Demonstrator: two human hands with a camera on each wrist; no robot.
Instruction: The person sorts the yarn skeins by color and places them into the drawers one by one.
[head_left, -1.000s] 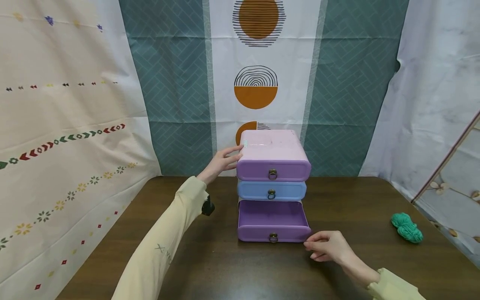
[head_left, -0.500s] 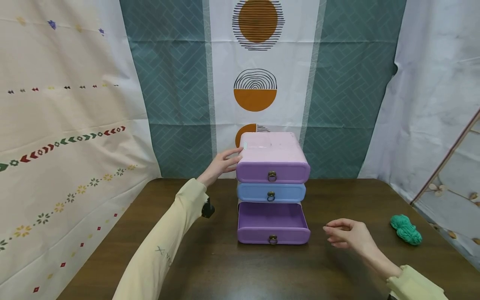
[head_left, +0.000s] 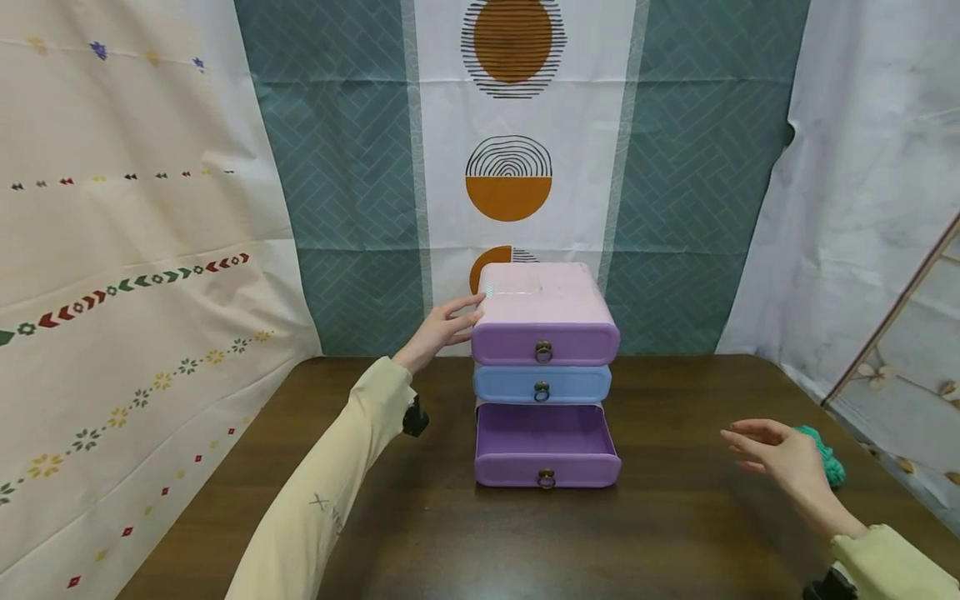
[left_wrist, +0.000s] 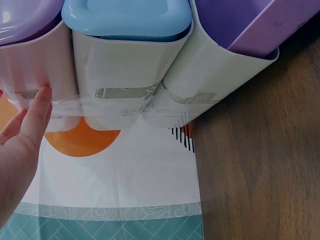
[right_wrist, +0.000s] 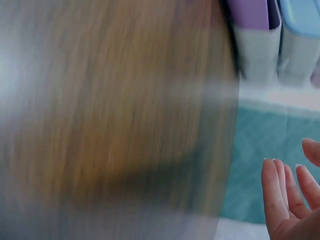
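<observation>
A small three-drawer organizer stands at the middle of the table. Its bottom purple drawer is pulled out and looks empty inside. The blue middle drawer and the purple top drawer are closed. My left hand rests its fingers on the organizer's upper left side; the left wrist view shows a fingertip touching the pink wall. My right hand is in the air at the right, fingers loosely bent and holding nothing. Partly hidden behind it lies a green yarn skein.
The brown wooden table stretches around the organizer. Patterned cloths hang at the back and on both sides, among them a teal and white curtain. The right wrist view is blurred over the table.
My right hand has moved away from the open bottom drawer, going right toward the green yarn. The left hand has stayed on the organizer, and the drawers look the same.
</observation>
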